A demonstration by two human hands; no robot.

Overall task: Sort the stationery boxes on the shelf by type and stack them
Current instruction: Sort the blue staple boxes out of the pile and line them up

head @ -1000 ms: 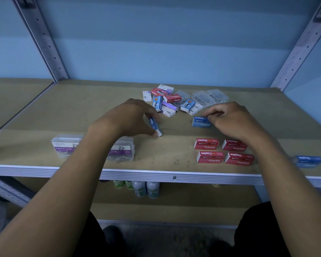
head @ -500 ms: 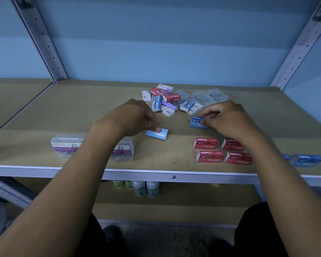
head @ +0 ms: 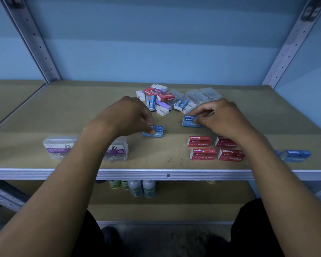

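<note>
My left hand [head: 126, 116] pinches a blue staples box [head: 155, 132] that lies flat on the shelf board [head: 63, 112]. My right hand [head: 222, 120] grips a second blue staples box [head: 189, 121] a little further back, also resting on the board. Several red staples boxes [head: 201, 148] sit in two rows under my right wrist. A mixed heap of small boxes [head: 161, 101] and clear plastic cases [head: 202, 95] lies behind both hands. Two clear paper clip cases [head: 59, 148] stand at the front left, one partly hidden by my left forearm.
Another blue staples box [head: 296, 155] lies at the front right near the shelf's metal edge [head: 167, 174]. Small bottles [head: 141, 188] stand on the shelf below. Perforated metal uprights [head: 33, 41] frame the bay on both sides.
My left hand turned its blue box from standing on edge to lying flat, label up. My right hand stayed on the other blue box, nudging it slightly.
</note>
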